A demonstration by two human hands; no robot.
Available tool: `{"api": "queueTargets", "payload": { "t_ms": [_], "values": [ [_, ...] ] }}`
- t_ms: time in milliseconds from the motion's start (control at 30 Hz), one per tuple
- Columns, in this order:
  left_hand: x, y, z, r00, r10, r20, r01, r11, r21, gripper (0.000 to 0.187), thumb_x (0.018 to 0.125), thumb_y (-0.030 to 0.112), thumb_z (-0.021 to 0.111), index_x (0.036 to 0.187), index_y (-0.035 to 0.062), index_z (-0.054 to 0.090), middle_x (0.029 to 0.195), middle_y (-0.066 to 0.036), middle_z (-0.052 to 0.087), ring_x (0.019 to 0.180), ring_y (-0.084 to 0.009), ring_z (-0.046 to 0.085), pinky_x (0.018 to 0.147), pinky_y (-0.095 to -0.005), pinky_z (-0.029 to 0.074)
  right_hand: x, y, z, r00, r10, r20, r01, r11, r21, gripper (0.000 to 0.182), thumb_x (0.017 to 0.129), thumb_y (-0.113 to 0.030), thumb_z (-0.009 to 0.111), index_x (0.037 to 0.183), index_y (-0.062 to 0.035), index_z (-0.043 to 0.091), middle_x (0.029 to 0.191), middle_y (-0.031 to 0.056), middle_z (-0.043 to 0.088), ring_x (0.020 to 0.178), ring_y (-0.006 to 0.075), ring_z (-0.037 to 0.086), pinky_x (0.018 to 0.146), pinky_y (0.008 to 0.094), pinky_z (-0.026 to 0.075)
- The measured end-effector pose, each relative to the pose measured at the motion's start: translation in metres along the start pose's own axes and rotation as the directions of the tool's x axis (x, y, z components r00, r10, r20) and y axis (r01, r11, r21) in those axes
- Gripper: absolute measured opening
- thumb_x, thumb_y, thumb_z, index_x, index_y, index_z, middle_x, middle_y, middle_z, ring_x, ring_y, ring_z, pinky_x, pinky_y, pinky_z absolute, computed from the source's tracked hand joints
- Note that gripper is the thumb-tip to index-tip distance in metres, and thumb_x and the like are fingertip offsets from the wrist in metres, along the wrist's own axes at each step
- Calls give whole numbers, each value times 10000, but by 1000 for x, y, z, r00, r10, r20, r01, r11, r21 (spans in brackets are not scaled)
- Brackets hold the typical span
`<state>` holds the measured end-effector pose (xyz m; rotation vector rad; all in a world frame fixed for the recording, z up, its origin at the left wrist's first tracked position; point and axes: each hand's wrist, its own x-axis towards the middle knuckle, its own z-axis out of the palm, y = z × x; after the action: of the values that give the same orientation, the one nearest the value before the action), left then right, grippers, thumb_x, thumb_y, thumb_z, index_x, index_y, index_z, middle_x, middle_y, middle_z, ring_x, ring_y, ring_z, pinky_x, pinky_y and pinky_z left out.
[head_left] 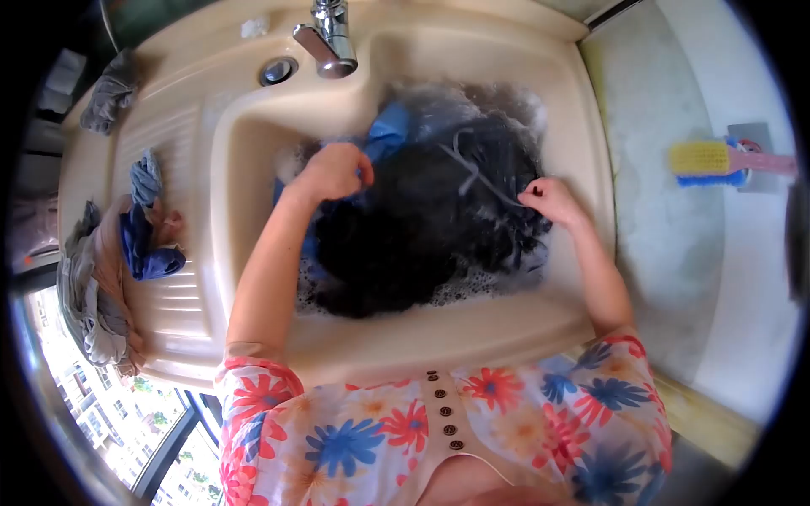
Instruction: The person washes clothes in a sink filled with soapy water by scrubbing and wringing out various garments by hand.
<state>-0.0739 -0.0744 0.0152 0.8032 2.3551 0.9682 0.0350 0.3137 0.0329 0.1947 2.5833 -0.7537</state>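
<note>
A soaked black garment (413,211) spreads through sudsy water in the beige sink (439,333). Loose grey drawstrings (472,169) trail across its upper right part. My left hand (337,171) is closed at the garment's upper left edge, its fingertips partly hidden. With thumb and fingers pinched, my right hand (553,201) grips the garment's right side, where one drawstring ends at the fingertips. Blue cloth (388,128) pokes out of the water just beyond my left hand, and more of it shows under the black garment's left side.
A chrome faucet (331,42) stands behind the sink beside a drain knob (278,71). Blue cloths (148,240) and a grey cloth pile (93,295) lie on the ribbed drainboard (177,291). A yellow-and-blue scrub brush (700,160) is at the right.
</note>
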Motion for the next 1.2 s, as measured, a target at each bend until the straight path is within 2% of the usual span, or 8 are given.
{"api": "queueTargets", "payload": {
  "t_ms": [133, 200, 300, 367, 467, 700, 967, 1200],
  "values": [
    [19, -9, 47, 956, -294, 0, 294, 956, -2, 460, 656, 372, 691, 924, 3, 626, 882, -165, 628, 924, -280, 584, 772, -360, 458, 55, -55, -10, 839, -240, -489, 237, 969, -70, 336, 752, -334, 650, 961, -74, 610, 1019, 119, 606, 896, 256, 587, 771, 338, 460],
    [32, 18, 63, 924, -381, 23, 371, 911, 183, 575, 671, 463, 663, 994, -9, 594, 960, -177, 611, 979, -295, 566, 814, -373, 451, 115, -54, 28, 919, -168, -356, 206, 976, 70, 459, 758, -375, 639, 1066, -46, 551, 1053, 156, 587, 955, 299, 570, 795, 351, 459],
    [40, 19, 87, 861, -508, -17, 491, 822, 287, 572, 693, 461, 648, 1059, 30, 566, 1074, -151, 582, 1011, -299, 553, 850, -390, 444, 129, -82, 80, 996, -24, 88, 59, 904, -423, 407, 793, -401, 571, 1015, -61, 588, 1002, 161, 607, 959, 304, 577, 790, 418, 458],
    [38, 1, 94, 833, -549, -71, 550, 809, 205, 456, 729, 399, 628, 1020, 50, 590, 1099, -140, 572, 1018, -297, 550, 844, -398, 447, 117, -68, 96, 951, -304, 59, 299, 851, -432, 431, 789, -446, 553, 986, -68, 613, 973, 163, 615, 945, 304, 583, 768, 412, 471],
    [43, -5, 87, 747, -663, -54, 663, 737, 132, 280, 759, 266, 587, 969, 83, 622, 1149, -125, 547, 1038, -292, 541, 836, -410, 450, 121, -61, 58, 998, -7, 57, 27, 934, -357, 576, 743, -578, 528, 993, -69, 627, 1029, 188, 594, 971, 325, 563, 836, 399, 440],
    [9, 13, 62, 894, -195, -404, 342, 880, 330, 178, 707, 192, 603, 860, 107, 635, 871, -101, 584, 885, -299, 570, 744, -404, 468, 63, -32, 4, 945, -184, 271, 20, 859, 512, 404, 780, -241, 650, 1093, -1, 560, 965, 93, 623, 903, 150, 559, 803, 265, 429],
    [-25, 77, -3, 926, -3, -376, 136, 935, 328, 182, 727, 158, 582, 895, 100, 622, 860, -144, 621, 831, -325, 582, 737, -414, 464, 7, -50, 22, 975, -173, -141, 138, 963, -230, 392, 679, -253, 692, 1024, -86, 616, 925, 133, 635, 846, 298, 597, 740, 390, 465],
    [-56, 165, -85, 825, 343, -449, -3, 798, 603, 164, 743, 158, 590, 895, 98, 599, 756, -157, 614, 737, -332, 596, 673, -399, 473, -42, -91, -109, 745, -407, -528, 549, 825, 138, 164, 641, -95, 612, 771, -2, 579, 678, 54, 569, 672, 132, 531, 610, 280, 429]
  ]
}}
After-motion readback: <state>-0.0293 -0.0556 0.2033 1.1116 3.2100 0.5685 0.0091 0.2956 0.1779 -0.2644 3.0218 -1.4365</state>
